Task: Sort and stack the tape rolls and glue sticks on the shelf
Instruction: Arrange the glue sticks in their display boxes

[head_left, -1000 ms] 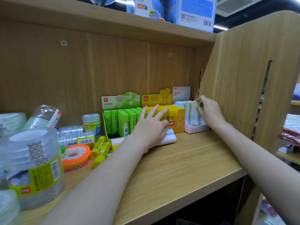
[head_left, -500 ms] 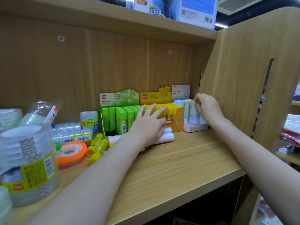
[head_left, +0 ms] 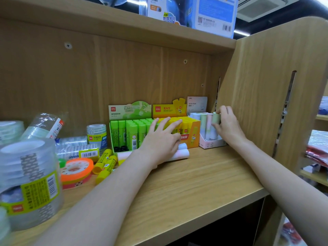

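Several clear plastic-wrapped tape roll stacks [head_left: 30, 181] crowd the far left of the wooden shelf board [head_left: 204, 183], with a flat orange tape roll [head_left: 77, 168] just beside them. Next right, two loose yellow glue sticks [head_left: 104, 163] lie on their sides, unsorted. Green cardboard display box of green glue sticks [head_left: 127, 132] stands behind, touching the yellow-orange box of yellow glue sticks [head_left: 188, 132].

Left hand [head_left: 162, 139], fingers straight and spread, rests over loose pale pastel glue sticks [head_left: 179, 154] lying in front of both boxes; holds nothing that I can see. Far right, small pink-white display box [head_left: 211, 143] holds upright pastel sticks. Right hand [head_left: 228, 126] pinches a pale green pastel stick [head_left: 216, 118] at its top, seating it in that box by the side panel.

Risks, judged: pushing the stick in crooked could tip its upright neighbours or shove the light box. Loose sticks under the left palm could roll off the front edge if the hand lifts. Tape stacks at left sit close to the edge.
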The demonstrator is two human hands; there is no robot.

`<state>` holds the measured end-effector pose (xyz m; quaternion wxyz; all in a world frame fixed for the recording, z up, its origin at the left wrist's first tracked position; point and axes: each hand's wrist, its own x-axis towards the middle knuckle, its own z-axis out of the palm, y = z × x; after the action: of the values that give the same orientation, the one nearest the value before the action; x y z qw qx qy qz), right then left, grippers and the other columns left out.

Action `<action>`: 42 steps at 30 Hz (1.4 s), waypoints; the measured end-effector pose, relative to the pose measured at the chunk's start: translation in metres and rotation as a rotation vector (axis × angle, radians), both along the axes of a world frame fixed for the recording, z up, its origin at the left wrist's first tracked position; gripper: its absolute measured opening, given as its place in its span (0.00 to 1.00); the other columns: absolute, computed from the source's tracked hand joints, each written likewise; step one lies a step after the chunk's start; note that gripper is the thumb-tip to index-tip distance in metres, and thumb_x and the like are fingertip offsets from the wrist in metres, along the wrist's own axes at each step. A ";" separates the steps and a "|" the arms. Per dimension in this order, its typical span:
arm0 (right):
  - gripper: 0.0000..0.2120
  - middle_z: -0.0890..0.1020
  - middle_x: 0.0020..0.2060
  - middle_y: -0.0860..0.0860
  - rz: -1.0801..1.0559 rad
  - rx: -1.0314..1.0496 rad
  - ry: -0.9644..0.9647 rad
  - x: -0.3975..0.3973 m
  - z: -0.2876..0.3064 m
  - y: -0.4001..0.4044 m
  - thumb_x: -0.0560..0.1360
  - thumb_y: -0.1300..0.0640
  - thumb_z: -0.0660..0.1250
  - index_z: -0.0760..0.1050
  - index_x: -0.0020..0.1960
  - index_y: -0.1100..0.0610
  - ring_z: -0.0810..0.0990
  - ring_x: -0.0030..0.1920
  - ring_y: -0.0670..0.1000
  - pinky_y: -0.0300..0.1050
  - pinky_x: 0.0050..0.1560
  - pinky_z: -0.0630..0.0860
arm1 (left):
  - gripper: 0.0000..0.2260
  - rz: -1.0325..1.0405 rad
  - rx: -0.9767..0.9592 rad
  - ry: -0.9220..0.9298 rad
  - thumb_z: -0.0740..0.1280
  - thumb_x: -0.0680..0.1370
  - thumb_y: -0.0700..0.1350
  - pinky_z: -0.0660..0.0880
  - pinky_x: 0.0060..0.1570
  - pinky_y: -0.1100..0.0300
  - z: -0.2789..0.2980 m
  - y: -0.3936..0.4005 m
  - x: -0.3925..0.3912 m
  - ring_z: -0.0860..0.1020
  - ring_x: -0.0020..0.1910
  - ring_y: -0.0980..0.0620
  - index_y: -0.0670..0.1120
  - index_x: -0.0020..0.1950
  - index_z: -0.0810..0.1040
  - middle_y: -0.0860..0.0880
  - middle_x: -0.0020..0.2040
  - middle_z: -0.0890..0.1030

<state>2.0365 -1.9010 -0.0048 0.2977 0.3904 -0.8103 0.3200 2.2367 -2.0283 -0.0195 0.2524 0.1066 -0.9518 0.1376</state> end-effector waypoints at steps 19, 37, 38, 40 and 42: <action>0.18 0.71 0.56 0.57 0.028 0.108 -0.070 -0.002 -0.003 -0.001 0.72 0.67 0.67 0.64 0.58 0.60 0.73 0.53 0.58 0.49 0.50 0.71 | 0.16 0.010 -0.005 0.016 0.50 0.82 0.52 0.41 0.72 0.48 -0.002 0.001 0.001 0.46 0.76 0.48 0.53 0.61 0.74 0.55 0.77 0.48; 0.12 0.78 0.48 0.54 0.348 -0.120 -0.207 0.014 0.001 -0.008 0.73 0.64 0.69 0.71 0.54 0.61 0.78 0.47 0.52 0.44 0.51 0.77 | 0.15 0.008 -0.012 0.016 0.50 0.82 0.52 0.41 0.72 0.49 -0.002 0.000 -0.001 0.47 0.76 0.49 0.54 0.61 0.74 0.56 0.77 0.48; 0.11 0.78 0.49 0.55 0.352 -0.116 -0.224 0.014 0.003 -0.008 0.73 0.64 0.69 0.72 0.54 0.61 0.78 0.48 0.52 0.44 0.52 0.77 | 0.15 0.008 -0.011 0.017 0.50 0.82 0.52 0.41 0.72 0.49 -0.002 0.000 -0.001 0.47 0.76 0.49 0.54 0.60 0.74 0.56 0.77 0.48; 0.11 0.79 0.50 0.56 0.356 -0.107 -0.257 0.013 0.005 -0.008 0.73 0.64 0.69 0.72 0.53 0.60 0.79 0.49 0.52 0.44 0.52 0.76 | 0.15 0.005 -0.007 0.022 0.50 0.82 0.51 0.41 0.72 0.49 -0.002 0.000 -0.001 0.47 0.76 0.49 0.53 0.60 0.74 0.55 0.77 0.49; 0.10 0.80 0.50 0.57 0.350 -0.083 -0.255 0.012 0.007 -0.007 0.73 0.64 0.69 0.73 0.53 0.59 0.79 0.49 0.52 0.43 0.52 0.75 | 0.15 0.008 -0.008 0.028 0.50 0.82 0.52 0.41 0.72 0.49 -0.002 0.000 -0.001 0.48 0.76 0.49 0.53 0.60 0.74 0.55 0.77 0.49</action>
<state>2.0487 -1.9082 0.0022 0.1483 0.4691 -0.7474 0.4465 2.2358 -2.0285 -0.0218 0.2655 0.1111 -0.9472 0.1410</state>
